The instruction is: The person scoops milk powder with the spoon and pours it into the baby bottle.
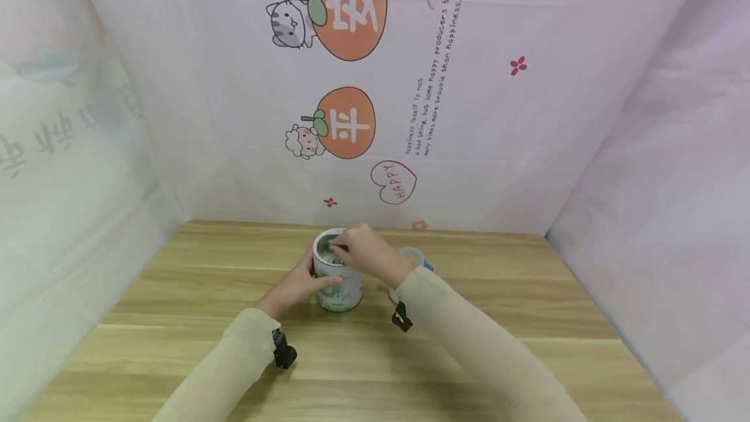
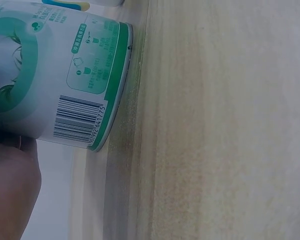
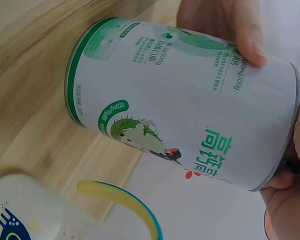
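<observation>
A white and green milk powder can (image 1: 338, 285) stands upright on the table, its top open. My left hand (image 1: 301, 284) grips the can's left side, the thumb lying across the front. In the right wrist view, fingers of the left hand (image 3: 225, 27) wrap the can's wall. My right hand (image 1: 366, 249) reaches over the can's rim with curled fingers dipping into the mouth. Its fingertips pinch a small pale thing (image 1: 331, 243), mostly hidden by the hand and the rim. Green print and a barcode show on the can (image 2: 80, 120) in the left wrist view.
Right of the can, partly behind the right forearm, stands a whitish cup (image 1: 413, 254) with a blue and yellow handle (image 3: 125, 197). Printed cloth walls (image 1: 469, 116) border the wooden table (image 1: 351, 370) at the back and both sides.
</observation>
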Tool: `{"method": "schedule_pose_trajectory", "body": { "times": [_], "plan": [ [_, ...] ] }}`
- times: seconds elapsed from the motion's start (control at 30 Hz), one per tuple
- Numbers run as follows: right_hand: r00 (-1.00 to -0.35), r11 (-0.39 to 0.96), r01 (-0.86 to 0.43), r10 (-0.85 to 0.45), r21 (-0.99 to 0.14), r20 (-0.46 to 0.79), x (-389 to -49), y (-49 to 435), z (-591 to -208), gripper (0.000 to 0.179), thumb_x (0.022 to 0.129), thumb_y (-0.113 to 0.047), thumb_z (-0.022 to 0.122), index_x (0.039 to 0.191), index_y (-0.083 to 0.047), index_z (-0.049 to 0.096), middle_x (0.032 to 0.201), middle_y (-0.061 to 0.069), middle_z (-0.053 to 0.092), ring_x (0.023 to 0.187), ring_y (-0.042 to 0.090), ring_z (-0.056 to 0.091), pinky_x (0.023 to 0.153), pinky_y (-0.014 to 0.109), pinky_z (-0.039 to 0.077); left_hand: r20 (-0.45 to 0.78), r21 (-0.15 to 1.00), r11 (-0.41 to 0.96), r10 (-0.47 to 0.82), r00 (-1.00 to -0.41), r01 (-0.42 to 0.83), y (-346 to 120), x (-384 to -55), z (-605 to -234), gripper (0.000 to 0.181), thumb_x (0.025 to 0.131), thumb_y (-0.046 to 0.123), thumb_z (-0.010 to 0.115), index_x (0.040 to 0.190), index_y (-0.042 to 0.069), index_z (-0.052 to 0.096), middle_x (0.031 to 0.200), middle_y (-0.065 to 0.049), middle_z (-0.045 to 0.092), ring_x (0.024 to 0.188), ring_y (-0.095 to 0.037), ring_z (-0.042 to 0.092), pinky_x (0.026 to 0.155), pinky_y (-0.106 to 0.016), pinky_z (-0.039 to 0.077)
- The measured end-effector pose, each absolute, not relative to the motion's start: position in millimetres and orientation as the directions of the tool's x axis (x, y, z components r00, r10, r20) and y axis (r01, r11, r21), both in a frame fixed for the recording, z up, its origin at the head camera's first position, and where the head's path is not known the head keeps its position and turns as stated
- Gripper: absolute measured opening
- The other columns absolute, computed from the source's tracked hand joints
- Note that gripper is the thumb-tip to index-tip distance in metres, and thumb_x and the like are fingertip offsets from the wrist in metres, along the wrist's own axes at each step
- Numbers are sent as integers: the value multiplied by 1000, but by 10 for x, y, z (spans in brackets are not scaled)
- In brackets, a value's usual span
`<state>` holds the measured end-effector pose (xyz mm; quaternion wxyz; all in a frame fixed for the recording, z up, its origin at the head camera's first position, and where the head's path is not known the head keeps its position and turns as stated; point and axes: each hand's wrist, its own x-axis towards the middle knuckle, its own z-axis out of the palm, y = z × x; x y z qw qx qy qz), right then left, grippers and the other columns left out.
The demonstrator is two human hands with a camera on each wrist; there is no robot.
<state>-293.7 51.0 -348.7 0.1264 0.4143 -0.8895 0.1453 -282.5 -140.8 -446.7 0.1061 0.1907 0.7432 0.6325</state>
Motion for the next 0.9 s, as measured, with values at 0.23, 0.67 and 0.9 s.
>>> {"method": "schedule_pose_trajectory", "body": {
  "times": [0.23, 0.67, 0.9],
  "plan": [
    [-631, 601, -773, -690, -205, 356, -2944, 496, -3510, 15, 97, -13, 68, 101, -3, 78, 95, 8, 75, 81, 15, 71, 68, 18, 55, 96, 981, 115, 416, -904, 158, -1409, -2810, -4477, 97, 91, 25, 77, 159, 34, 8, 157, -8, 30, 142, -30, 33, 114, -54, 28],
    [-677, 622, -736, -681, -266, 279, -2947, 488, -3513, 16, 98, -18, 67, 98, -8, 80, 84, 0, 74, 61, 4, 57, 57, 15, 48, 88, 978, 132, 439, -894, 161, -1384, -2810, -4460, 96, 93, 24, 75, 160, 27, 7, 155, -6, 33, 140, -29, 35, 113, -54, 30],
    [-673, 614, -740, -686, -275, 277, -2963, 475, -3511, 15, 97, -19, 68, 96, -9, 81, 81, -3, 73, 60, 4, 55, 57, 16, 47, 81, 978, 138, 429, -900, 154, -1399, -2835, -4472, 95, 92, 27, 76, 159, 30, 9, 155, -5, 34, 140, -28, 36, 113, -54, 30]
  ]
}}
